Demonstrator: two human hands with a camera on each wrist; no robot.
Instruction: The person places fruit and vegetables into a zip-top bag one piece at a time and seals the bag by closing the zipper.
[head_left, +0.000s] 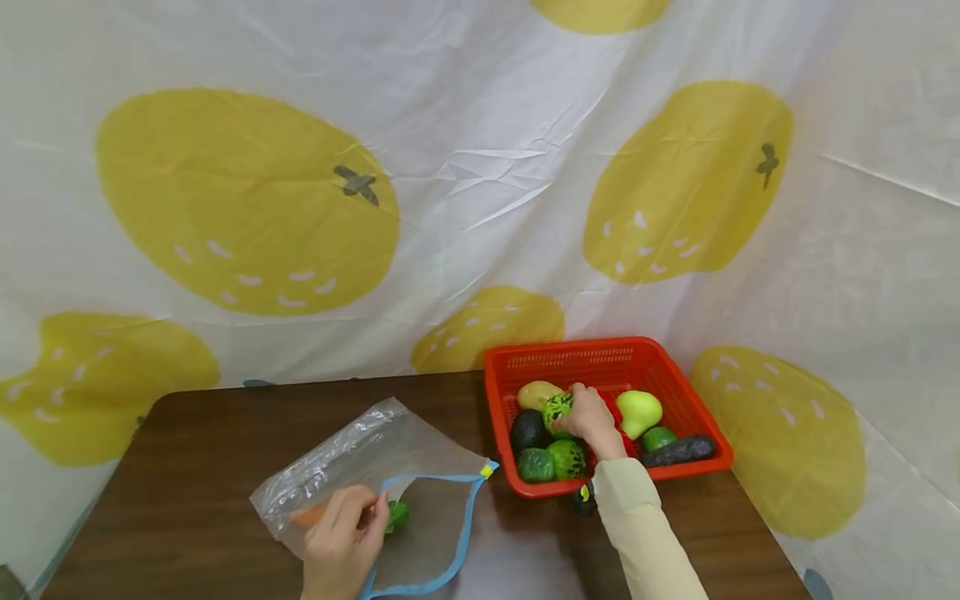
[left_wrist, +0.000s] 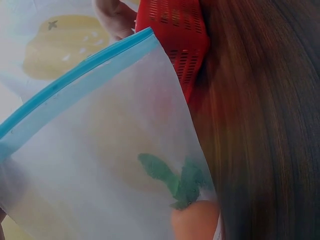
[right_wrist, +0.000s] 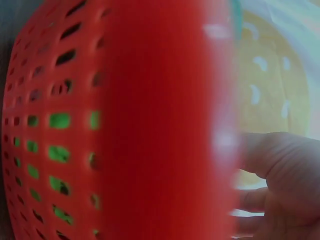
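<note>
My left hand (head_left: 341, 542) pinches the edge of a clear zip bag (head_left: 390, 450) with a blue rim, and its mouth gapes open to the right. Inside the bag lies an orange carrot (left_wrist: 195, 220) with green leaves (left_wrist: 175, 180). My right hand (head_left: 592, 419) reaches into a red plastic basket (head_left: 607, 354) at the right, thumb and fingers around a green speckled fruit (head_left: 557, 408). In the right wrist view the basket's rim (right_wrist: 165, 125) hides the fingertips of that hand (right_wrist: 290, 185).
Around the held fruit lie a tan potato-like piece (head_left: 537, 394), a dark avocado-like piece (head_left: 528, 430), a second speckled green fruit (head_left: 567, 459), a yellow-green pear (head_left: 639, 412) and a long dark vegetable (head_left: 681, 451). Beneath is a brown wooden table (head_left: 202, 467); behind hangs a lemon-print cloth (head_left: 480, 183).
</note>
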